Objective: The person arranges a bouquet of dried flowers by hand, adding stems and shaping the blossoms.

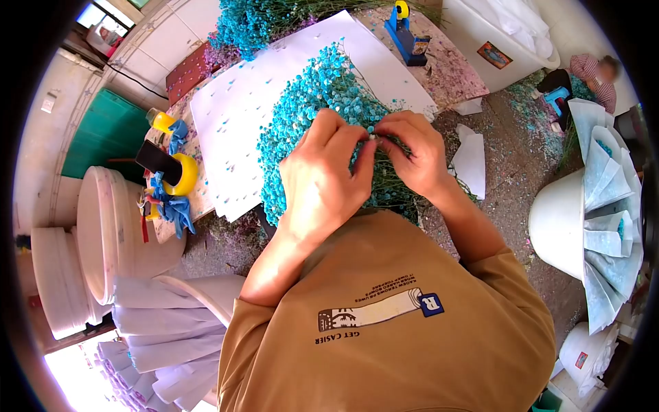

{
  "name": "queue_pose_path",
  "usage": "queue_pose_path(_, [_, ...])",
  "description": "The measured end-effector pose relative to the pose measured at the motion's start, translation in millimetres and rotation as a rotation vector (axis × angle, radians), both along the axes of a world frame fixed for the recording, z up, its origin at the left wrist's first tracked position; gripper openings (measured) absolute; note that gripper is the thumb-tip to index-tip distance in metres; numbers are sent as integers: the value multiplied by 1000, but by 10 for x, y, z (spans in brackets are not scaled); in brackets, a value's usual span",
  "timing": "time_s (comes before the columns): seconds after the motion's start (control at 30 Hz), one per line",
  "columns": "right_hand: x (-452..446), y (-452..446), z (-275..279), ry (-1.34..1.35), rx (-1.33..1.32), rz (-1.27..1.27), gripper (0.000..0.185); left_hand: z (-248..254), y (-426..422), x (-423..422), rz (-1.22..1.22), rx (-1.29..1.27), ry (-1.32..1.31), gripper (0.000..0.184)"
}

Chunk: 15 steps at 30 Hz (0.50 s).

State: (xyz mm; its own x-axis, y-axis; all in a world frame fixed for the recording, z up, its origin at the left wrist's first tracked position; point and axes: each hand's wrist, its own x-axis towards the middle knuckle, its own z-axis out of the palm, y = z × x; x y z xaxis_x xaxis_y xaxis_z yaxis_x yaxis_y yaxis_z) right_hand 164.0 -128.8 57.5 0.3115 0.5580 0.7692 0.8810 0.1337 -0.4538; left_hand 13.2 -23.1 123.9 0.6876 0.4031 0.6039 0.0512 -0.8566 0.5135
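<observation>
A large bunch of blue-dyed baby's breath [281, 130] leans over the near edge of the work table, in front of my chest. My left hand [326, 172] lies over the bunch, its thumb and forefinger pinched on a small sprig of blooms. Close beside it, my right hand [415, 154] is closed too, fingertips meeting the same sprig from the other side. The two hands nearly touch. Green stems show below my right hand. Under the flowers, white paper sheets [230, 151] are spread on the table, dotted with fallen blue blooms.
A blue tape dispenser [408, 41] stands at the table's back right; more blue flowers [247, 24] lie at the back. On the left are a phone [159, 161] on a yellow stand and blue ribbon. Paper-wrapped bouquets in white buckets [559, 220] flank me. Another person [596, 79] sits far right.
</observation>
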Motion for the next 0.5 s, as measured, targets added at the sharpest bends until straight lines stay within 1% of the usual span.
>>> queue_pose_path(0.13, [-4,-20,23,19,-41,28,23,-9,-11,0,-30,34,-60,9])
queue_pose_path(0.2, [-1,-14,-8,65,-39,43,24,45,-36,-88,-130,-62,-175,6])
queue_pose_path(0.23, [-9,-24,1,69,-40,43,24,43,-6,-142,-131,-63,-171,6])
queue_pose_path(0.3, [-41,-55,33,368,-95,158,26,27,105,-297,-307,-238,-204,6])
queue_pose_path(0.33, [-28,-71,21,370,-97,160,26,-29,130,-374,-332,-343,-184,12])
queue_pose_path(0.37, [-1,-92,3,477,-135,225,27,-59,150,-423,-322,-320,-178,14])
queue_pose_path(0.4, [9,-97,-14,583,-174,292,29,-50,115,-466,-252,-403,-144,13])
queue_pose_path(0.43, [-4,-86,-26,584,-178,298,29,-29,79,-497,-180,-486,-110,11])
queue_pose_path(0.47, [-17,-71,-37,721,-113,345,28,-6,45,-489,-172,-488,-113,11])
queue_pose_path(0.5, [-27,-57,-44,857,-48,391,28,30,1,-462,-124,-554,-134,8])
